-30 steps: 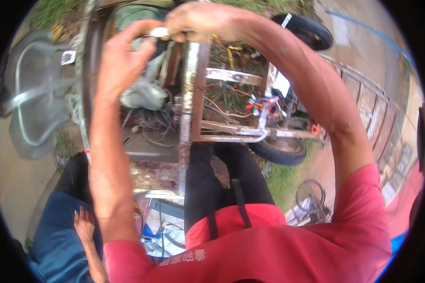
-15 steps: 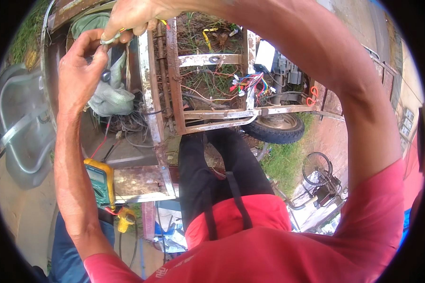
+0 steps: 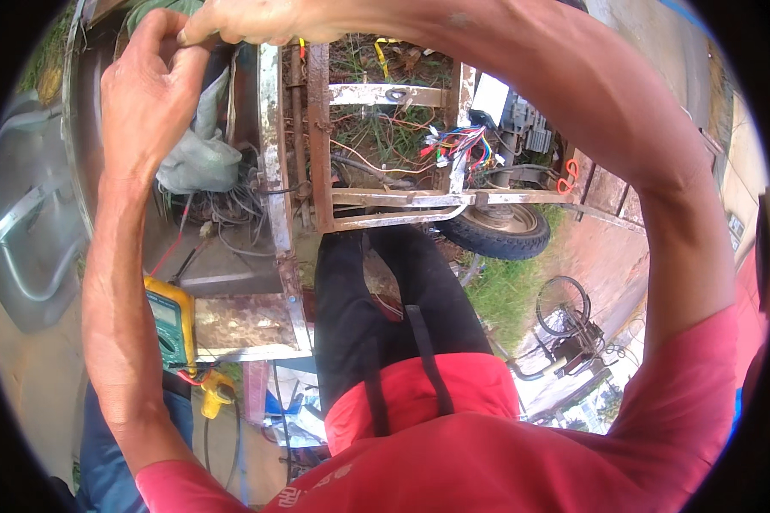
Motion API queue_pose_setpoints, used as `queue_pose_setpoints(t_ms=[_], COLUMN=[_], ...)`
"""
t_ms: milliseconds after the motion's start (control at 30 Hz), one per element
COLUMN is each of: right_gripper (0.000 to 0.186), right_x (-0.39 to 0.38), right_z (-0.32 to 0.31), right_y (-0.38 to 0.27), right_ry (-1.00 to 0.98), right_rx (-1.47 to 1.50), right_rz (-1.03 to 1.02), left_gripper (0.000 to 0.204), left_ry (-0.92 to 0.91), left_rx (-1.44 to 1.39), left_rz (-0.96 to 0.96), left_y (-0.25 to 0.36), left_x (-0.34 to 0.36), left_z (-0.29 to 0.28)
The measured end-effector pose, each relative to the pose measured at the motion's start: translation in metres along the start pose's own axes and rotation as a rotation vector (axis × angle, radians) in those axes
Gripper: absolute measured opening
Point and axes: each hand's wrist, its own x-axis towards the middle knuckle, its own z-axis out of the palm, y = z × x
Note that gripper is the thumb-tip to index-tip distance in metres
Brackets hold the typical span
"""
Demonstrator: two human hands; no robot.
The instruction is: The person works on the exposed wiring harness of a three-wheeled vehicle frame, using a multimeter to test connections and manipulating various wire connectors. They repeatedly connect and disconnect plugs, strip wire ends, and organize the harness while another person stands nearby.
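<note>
Red-yellow wire (image 3: 302, 49) is pointing near, just beside your right hand (image 3: 252, 19); left hand (image 3: 148, 90) sitting farther left; can't tell whether fingers (image 3: 189, 65) are pinching.

Left of the frame (image 3: 319, 145), I see a compartment (image 3: 239, 318) with a sack (image 3: 198, 164) toward its far end, cables (image 3: 231, 209) just nearer and a multimeter (image 3: 171, 325) at its near left corner; my left hand (image 3: 156, 81) and right hand (image 3: 248, 19) meet above its far end. Wires (image 3: 462, 147) lie over the frame's right bar, with a wheel (image 3: 498, 235) by its near right corner and, nearer me, a bicycle (image 3: 577, 332).
</note>
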Motion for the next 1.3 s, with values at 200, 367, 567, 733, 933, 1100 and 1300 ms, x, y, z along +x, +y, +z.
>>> queue_pose_setpoints(t_ms=[200, 367, 567, 733, 933, 1100, 1300], right_gripper=[0.032, 0.044, 0.037, 0.033, 0.03, 0.029, 0.029], right_x=[0.029, -0.008, -0.003, -0.008, -0.011, -0.015, -0.027], right_z=[0.049, 0.078, 0.105, 0.111, 0.123, 0.134, 0.144], right_y=[0.01, 0.003, 0.006, 0.01, 0.009, 0.009, 0.009], right_ry=[0.052, 0.214, 0.021, 0.128, 0.271, 0.44, 0.516], right_rx=[-0.028, 0.147, 0.417, 0.61, 0.609, 0.611, 0.629], right_rz=[-0.011, 0.01, 0.156, 0.216, 0.137, 0.135, 0.069], left_gripper=[0.027, 0.026, 0.025, 0.026, 0.03, 0.029, 0.028], left_ry=[0.02, -0.064, -0.143, -0.173, -0.169, -0.168, -0.177], left_rx=[0.066, 0.034, 0.058, 0.042, 0.06, 0.104, 0.085], left_rz=[-0.012, 0.11, 0.167, 0.107, 0.061, 0.151, 0.178], left_y=[-0.018, -0.026, -0.035, -0.025, -0.027, -0.033, -0.048], left_x=[-0.016, -0.033, -0.058, -0.056, -0.057, -0.053, -0.06], left_z=[-0.006, -0.017, -0.028, -0.03, -0.03, -0.025, -0.022])
